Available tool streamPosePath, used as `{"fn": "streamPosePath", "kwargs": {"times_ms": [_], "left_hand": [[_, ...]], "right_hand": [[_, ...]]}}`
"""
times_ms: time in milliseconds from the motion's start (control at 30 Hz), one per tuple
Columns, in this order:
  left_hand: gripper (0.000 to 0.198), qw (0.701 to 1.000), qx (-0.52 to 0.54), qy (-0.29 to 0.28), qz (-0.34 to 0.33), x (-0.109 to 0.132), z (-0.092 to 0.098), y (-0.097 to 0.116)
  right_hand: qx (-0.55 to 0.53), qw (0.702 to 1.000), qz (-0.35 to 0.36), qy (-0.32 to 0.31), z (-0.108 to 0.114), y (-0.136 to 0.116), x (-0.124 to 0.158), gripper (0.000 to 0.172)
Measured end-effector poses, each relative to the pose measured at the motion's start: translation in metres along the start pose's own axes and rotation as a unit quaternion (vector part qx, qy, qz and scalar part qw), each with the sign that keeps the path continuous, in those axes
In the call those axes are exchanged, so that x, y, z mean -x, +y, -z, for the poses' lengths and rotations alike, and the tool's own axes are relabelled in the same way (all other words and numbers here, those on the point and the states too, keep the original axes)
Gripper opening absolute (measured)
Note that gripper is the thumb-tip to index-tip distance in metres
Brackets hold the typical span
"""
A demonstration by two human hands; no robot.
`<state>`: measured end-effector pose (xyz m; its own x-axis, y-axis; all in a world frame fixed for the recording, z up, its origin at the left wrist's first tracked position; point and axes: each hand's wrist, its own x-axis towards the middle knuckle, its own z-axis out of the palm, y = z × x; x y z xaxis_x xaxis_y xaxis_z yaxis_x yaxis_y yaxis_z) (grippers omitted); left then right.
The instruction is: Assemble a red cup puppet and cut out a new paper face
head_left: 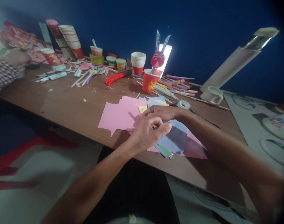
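Note:
My left hand (148, 132) is curled shut over a light blue paper sheet (176, 138), fingers pinched on it. My right hand (164, 112) lies just behind it, closed around small scissors (148, 105) whose metal blades poke up to the left. Both hands hover over a pile of pink paper sheets (120, 116) on the brown table (69, 102). A small yellow paper piece (142, 109) lies beside the scissors' blades.
A red paper cup (150, 81) with a pink mask figure stands behind the papers, beside coloured sticks (174, 87), a tape roll (184, 104) and a white mug (212, 95). Cup stacks (71, 42), paint pots and a red cutter (114, 78) lie farther left. Another person's sleeve (2, 74) is at far left.

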<state>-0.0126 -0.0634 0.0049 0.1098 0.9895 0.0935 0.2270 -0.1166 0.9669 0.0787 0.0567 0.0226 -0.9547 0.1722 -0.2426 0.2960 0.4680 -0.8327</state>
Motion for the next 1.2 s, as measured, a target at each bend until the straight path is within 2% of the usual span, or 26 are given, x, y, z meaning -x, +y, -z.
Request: {"fn": "streamPosePath", "kwargs": {"times_ms": [300, 400, 467, 567, 600, 700, 800, 933, 1100, 1200], "left_hand": [[0.036, 1.000, 0.008, -0.006, 0.013, 0.001, 0.000, 0.001], [0.037, 1.000, 0.020, -0.004, 0.013, 0.001, -0.001, 0.001], [0.037, 0.999, 0.032, -0.008, 0.017, 0.001, -0.001, 0.000], [0.036, 0.999, 0.044, -0.022, 0.020, 0.002, -0.001, -0.001], [0.036, 0.999, 0.043, -0.024, 0.019, 0.002, 0.000, -0.001], [0.036, 0.999, 0.039, -0.028, 0.018, 0.002, 0.001, -0.002], [0.035, 0.999, 0.032, -0.025, 0.010, 0.002, 0.002, -0.001], [0.035, 0.999, 0.031, -0.031, -0.003, 0.004, 0.003, 0.002], [0.034, 0.997, 0.073, -0.017, 0.031, 0.008, 0.010, 0.002], [0.030, 0.991, 0.116, 0.038, 0.047, 0.009, 0.027, 0.001]], "right_hand": [[-0.012, 1.000, -0.002, 0.019, -0.002, -0.001, 0.002, 0.016], [-0.082, 0.993, -0.015, 0.079, -0.002, 0.004, 0.010, 0.020], [-0.156, 0.975, -0.028, 0.153, -0.002, 0.013, 0.020, 0.019], [-0.201, 0.949, -0.020, 0.243, -0.004, 0.029, 0.038, 0.016], [-0.246, 0.912, -0.019, 0.327, -0.007, 0.033, 0.045, 0.013], [-0.268, 0.875, -0.019, 0.403, -0.021, 0.042, 0.064, 0.014], [-0.284, 0.847, -0.026, 0.448, -0.041, 0.045, 0.077, 0.016], [-0.292, 0.823, -0.015, 0.487, -0.060, 0.045, 0.081, 0.015], [-0.283, 0.802, 0.004, 0.525, -0.062, 0.041, 0.077, 0.017], [-0.279, 0.793, 0.013, 0.541, -0.060, 0.040, 0.077, 0.017]]}}
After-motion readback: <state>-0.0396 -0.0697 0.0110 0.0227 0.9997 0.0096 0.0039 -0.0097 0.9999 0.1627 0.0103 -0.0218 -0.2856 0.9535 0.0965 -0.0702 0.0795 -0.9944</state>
